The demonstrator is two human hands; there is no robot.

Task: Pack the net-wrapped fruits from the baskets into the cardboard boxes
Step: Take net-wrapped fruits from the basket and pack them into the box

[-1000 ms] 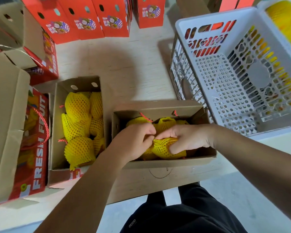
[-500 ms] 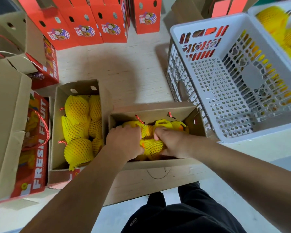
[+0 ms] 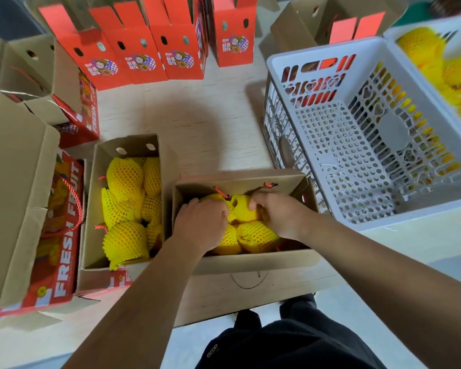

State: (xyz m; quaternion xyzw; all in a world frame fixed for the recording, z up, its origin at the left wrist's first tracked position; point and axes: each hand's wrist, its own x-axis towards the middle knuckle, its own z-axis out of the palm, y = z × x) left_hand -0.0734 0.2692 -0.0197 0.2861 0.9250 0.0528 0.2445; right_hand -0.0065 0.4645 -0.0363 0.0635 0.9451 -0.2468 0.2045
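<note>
Nearby, red carton — "FRESH FRUIT", hands in box

Pale wood-grain floor; soft shadows

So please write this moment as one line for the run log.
stage: arranging fruits in box | left hand: on fruits | right hand: on fruits | box: nearly full | near basket: no fruits

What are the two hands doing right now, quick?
Left hand: fingers curled down onto the net-wrapped fruits in the cardboard box, gripping them.
Right hand: fingers curled, pinching the yellow net of a fruit at the box's far side.
</note>
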